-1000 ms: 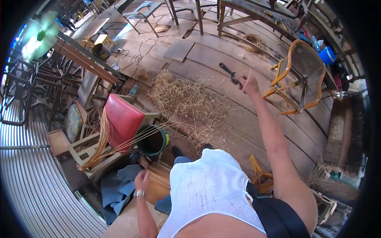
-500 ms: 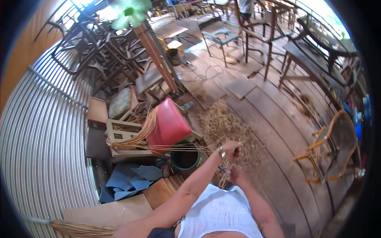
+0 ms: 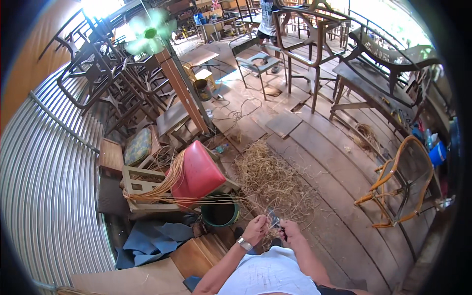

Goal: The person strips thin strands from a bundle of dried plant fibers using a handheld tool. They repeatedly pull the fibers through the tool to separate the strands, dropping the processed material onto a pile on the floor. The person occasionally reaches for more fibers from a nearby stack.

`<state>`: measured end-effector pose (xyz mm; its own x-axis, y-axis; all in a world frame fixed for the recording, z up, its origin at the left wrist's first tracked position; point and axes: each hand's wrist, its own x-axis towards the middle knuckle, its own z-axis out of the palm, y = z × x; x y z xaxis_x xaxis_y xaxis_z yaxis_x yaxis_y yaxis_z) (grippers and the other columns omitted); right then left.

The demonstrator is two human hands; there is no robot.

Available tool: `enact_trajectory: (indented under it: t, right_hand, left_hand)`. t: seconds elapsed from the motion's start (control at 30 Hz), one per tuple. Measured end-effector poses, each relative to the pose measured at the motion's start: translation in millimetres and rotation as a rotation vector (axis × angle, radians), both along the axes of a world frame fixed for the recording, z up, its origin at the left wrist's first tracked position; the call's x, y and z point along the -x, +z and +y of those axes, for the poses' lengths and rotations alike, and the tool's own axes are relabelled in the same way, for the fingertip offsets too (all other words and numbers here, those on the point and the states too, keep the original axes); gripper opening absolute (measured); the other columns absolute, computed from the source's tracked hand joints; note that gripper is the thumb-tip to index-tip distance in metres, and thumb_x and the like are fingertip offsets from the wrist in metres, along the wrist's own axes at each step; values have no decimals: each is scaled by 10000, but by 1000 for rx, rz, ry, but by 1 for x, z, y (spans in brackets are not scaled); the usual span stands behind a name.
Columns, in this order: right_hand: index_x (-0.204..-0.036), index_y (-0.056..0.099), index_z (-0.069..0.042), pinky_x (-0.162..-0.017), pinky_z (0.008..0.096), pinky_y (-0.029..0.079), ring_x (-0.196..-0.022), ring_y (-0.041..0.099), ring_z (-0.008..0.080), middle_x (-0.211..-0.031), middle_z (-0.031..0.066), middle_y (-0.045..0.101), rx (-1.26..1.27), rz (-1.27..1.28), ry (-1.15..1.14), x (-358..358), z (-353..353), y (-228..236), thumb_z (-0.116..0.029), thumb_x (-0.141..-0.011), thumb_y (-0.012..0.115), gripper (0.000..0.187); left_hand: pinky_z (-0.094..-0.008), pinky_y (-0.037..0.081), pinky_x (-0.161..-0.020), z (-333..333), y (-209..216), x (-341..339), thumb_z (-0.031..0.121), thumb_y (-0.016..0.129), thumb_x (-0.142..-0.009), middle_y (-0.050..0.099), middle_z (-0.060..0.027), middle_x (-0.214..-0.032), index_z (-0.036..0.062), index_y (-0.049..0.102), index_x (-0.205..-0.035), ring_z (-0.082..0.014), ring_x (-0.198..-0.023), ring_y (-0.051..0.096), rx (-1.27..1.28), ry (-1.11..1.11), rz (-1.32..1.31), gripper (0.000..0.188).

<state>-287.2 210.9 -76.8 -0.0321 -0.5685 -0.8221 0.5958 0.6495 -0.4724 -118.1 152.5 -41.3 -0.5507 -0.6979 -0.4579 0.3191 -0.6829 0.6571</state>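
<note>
My left hand (image 3: 255,230), with a metal-banded watch on its wrist, is pinched closed on pale, thin cane strands in front of my white shirt. Just to its right, my right hand (image 3: 291,232) is wrapped around a small dark-handled metal tool (image 3: 274,218), whose exact kind I cannot make out. The tool's grey end points up toward the left fingertips. Beyond both hands a heap of curly cane shavings (image 3: 270,172) covers the floorboards. A long bundle of cane strands (image 3: 179,169) drapes over a tipped chair with a red seat (image 3: 199,169), some strands stretching toward my hands.
A dark green bucket (image 3: 220,215) stands left of my hands, near blue cloth (image 3: 155,241). Stacked chair frames (image 3: 108,73) fill the far left, beside a post and a spinning fan (image 3: 150,33). A rattan chair (image 3: 403,182) stands right. A person (image 3: 267,24) is in the background.
My left hand has drawn back from its reach over the shavings to beside my right hand. The tool shows more clearly now. The view has shifted, and more of the person behind shows.
</note>
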Motion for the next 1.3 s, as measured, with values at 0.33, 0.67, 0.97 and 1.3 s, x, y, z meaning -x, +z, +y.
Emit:
enact_trajectory:
  t: [0.33, 0.67, 0.97, 1.3]
  right_hand:
    - [-735, 476, -123, -327, 233, 285, -396, 393, 92, -567, 6, 459, -85, 326, -414, 169, 96, -113, -348, -965, 420, 326]
    - [-828, 569, -53, -389, 275, 388, -448, 497, 108, -585, 18, 517, 216, 717, 408, 49, 35, -4, -315, -919, 566, 277]
    - [-819, 566, -20, -448, 290, 455, -492, 581, 131, -631, 71, 602, 616, 702, 714, -31, -7, 75, -299, -936, 544, 303]
    - [-840, 563, -24, -477, 314, 465, -503, 579, 149, -617, 86, 583, 511, 632, 564, -41, -12, 61, -312, -937, 538, 306]
  left_hand:
    - [-224, 227, -337, -53, 25, -374, 295, 444, -970, 260, 64, -481, 98, 536, -965, -47, -366, 239, 155, 940, -533, 218]
    - [-248, 457, -590, 23, -68, -159, 330, 523, -940, 616, -11, -773, 54, 641, -1038, -91, -674, 553, 450, -626, -765, 316]
    - [-230, 369, -538, -13, 0, -124, 296, 492, -962, 509, 29, -675, 71, 621, -1008, -66, -602, 444, 453, -667, -555, 263]
    - [-289, 489, -686, 9, 10, -79, 247, 542, -922, 645, -53, -803, 6, 632, -990, -129, -718, 591, 472, -611, -411, 267]
